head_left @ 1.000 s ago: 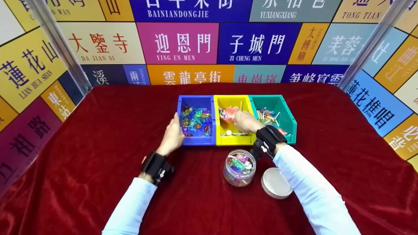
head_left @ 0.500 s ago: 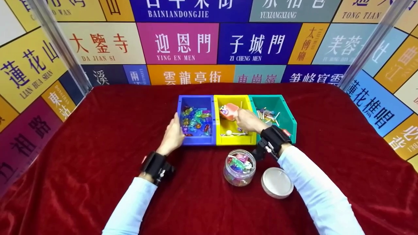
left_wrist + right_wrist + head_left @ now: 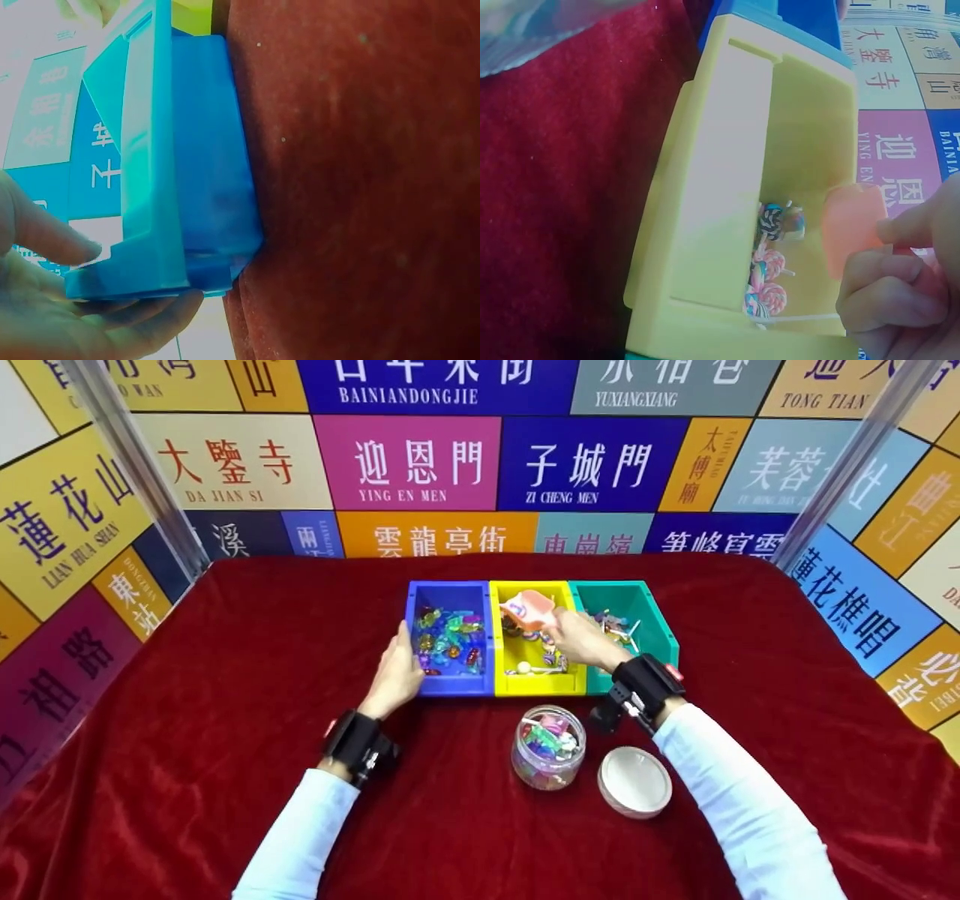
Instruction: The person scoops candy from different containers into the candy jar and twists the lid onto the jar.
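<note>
My right hand [image 3: 583,637] grips a pinkish-orange scoop [image 3: 527,610] by its handle, over the yellow bin [image 3: 541,685]. A small white and purple item shows in the scoop. Lollipops [image 3: 772,297] lie in the yellow bin, and the right wrist view shows the scoop [image 3: 853,223] above them, near the bin's side. My left hand [image 3: 397,669] holds the left side of the blue bin [image 3: 455,685]. In the left wrist view its thumb is over the rim and its fingers lie under the edge of the blue bin [image 3: 214,150].
A green bin [image 3: 663,649] with sticks and small pieces adjoins the yellow one. Shiny colourful candies [image 3: 450,639] fill part of the blue bin. In front stand an uncovered glass jar [image 3: 548,769] of mixed candies and a round lid [image 3: 635,781], on red cloth [image 3: 225,735].
My right hand has drawn back slightly to the right, and the scoop has risen and tilted. More lollipops show beneath it in the yellow bin. My left hand stays at the blue bin.
</note>
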### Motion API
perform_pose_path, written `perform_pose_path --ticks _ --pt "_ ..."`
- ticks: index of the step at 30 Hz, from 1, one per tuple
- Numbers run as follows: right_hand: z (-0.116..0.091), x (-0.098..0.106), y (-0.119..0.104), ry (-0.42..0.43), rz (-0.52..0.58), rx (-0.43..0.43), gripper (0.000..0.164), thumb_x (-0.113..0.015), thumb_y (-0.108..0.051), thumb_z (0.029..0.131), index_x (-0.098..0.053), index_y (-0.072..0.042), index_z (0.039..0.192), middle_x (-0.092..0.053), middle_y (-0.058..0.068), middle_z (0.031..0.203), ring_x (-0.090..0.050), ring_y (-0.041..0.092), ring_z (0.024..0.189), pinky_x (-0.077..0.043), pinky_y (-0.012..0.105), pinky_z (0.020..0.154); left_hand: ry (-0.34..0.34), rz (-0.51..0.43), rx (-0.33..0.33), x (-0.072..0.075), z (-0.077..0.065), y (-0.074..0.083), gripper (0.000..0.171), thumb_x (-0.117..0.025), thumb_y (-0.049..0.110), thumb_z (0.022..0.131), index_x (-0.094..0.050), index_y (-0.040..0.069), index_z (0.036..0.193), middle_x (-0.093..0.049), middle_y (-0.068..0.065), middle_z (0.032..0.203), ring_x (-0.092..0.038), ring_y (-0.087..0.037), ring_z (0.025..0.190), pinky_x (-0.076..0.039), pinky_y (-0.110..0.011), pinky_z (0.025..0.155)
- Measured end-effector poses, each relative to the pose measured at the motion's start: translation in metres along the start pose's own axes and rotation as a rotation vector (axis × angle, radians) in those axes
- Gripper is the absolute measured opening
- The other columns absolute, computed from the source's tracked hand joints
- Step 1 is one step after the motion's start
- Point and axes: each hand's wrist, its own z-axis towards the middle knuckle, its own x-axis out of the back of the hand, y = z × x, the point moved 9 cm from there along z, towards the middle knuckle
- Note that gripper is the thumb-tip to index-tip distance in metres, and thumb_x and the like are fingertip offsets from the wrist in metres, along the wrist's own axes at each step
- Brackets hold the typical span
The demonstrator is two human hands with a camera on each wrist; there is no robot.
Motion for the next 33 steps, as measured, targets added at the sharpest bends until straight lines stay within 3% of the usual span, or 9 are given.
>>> perform_pose_path --ticks 6,12,16,19,22,27,30,33 --pt "-0.007 0.009 0.003 0.016 0.119 0.048 0.028 -0.046 -0.016 0.092 -0.053 0.009 0.105 -0.048 0.009 0.074 -0.042 0.015 0.058 -0.032 0.021 0.047 0.081 -0.021 -0.011 0.005 -0.004 0.004 0.064 -0.053 0.006 0.084 -0.019 -0.010 0.136 -0.021 -0.033 0.138 -0.021 -0.040 0.128 -0.018 -0.043 0.107" --pt "-0.017 0.019 0.010 0.022 0.250 0.056 0.031 -0.049 -0.021 0.091 -0.055 0.005 0.108 -0.055 0.013 0.082 -0.043 0.014 0.059 -0.032 0.020 0.048 0.310 -0.089 -0.209 0.021 -0.011 0.030 0.049 -0.056 0.005 0.082 -0.038 -0.009 0.126 -0.029 -0.029 0.135 -0.029 -0.037 0.126 -0.025 -0.041 0.105" --pt "-0.027 0.030 0.013 0.061 0.349 0.087 0.031 -0.052 -0.025 0.090 -0.060 0.002 0.103 -0.054 0.008 0.075 -0.042 0.011 0.058 -0.034 0.018 0.049 0.340 -0.165 -0.319 0.022 -0.014 0.044 0.044 -0.057 0.005 0.082 -0.043 -0.009 0.122 -0.037 -0.027 0.132 -0.035 -0.034 0.123 -0.026 -0.039 0.105" --pt "-0.035 0.038 0.016 0.075 0.428 0.122 0.032 -0.052 -0.026 0.090 -0.061 0.002 0.102 -0.050 0.003 0.068 -0.041 0.008 0.053 -0.035 0.017 0.047 0.295 -0.197 -0.362 0.016 -0.016 0.052 0.047 -0.061 0.010 0.082 -0.043 -0.009 0.121 -0.042 -0.026 0.128 -0.038 -0.034 0.121 -0.028 -0.039 0.104" --pt "-0.047 0.046 0.017 0.046 0.507 0.136 0.031 -0.052 -0.023 0.090 -0.061 0.005 0.101 -0.047 0.001 0.063 -0.039 0.007 0.048 -0.034 0.017 0.042 0.216 -0.223 -0.366 0.006 -0.019 0.059 0.055 -0.064 0.018 0.081 -0.042 -0.007 0.124 -0.046 -0.023 0.126 -0.042 -0.032 0.119 -0.031 -0.038 0.102" --pt "-0.069 0.057 0.013 -0.042 0.590 0.129 0.026 -0.052 -0.018 0.090 -0.060 0.005 0.100 -0.044 0.006 0.059 -0.036 0.009 0.044 -0.030 0.020 0.036 0.005 -0.311 -0.334 -0.016 -0.021 0.066 0.069 -0.068 0.028 0.078 -0.036 -0.002 0.131 -0.044 -0.018 0.130 -0.041 -0.027 0.121 -0.033 -0.037 0.101" --pt "-0.076 0.057 0.017 -0.075 0.596 0.182 0.022 -0.053 -0.015 0.089 -0.062 0.002 0.100 -0.047 0.002 0.061 -0.038 0.009 0.046 -0.031 0.021 0.039 -0.140 -0.335 -0.337 -0.030 -0.025 0.072 0.078 -0.070 0.032 0.075 -0.031 -0.001 0.134 -0.041 -0.019 0.132 -0.039 -0.027 0.122 -0.032 -0.039 0.101" --pt "-0.083 0.055 0.023 -0.112 0.576 0.252 0.020 -0.052 -0.010 0.089 -0.063 0.000 0.101 -0.050 -0.002 0.063 -0.038 0.008 0.047 -0.032 0.021 0.040 -0.249 -0.300 -0.333 -0.042 -0.030 0.077 0.086 -0.070 0.039 0.072 -0.027 0.000 0.136 -0.039 -0.017 0.135 -0.037 -0.027 0.124 -0.031 -0.039 0.102"
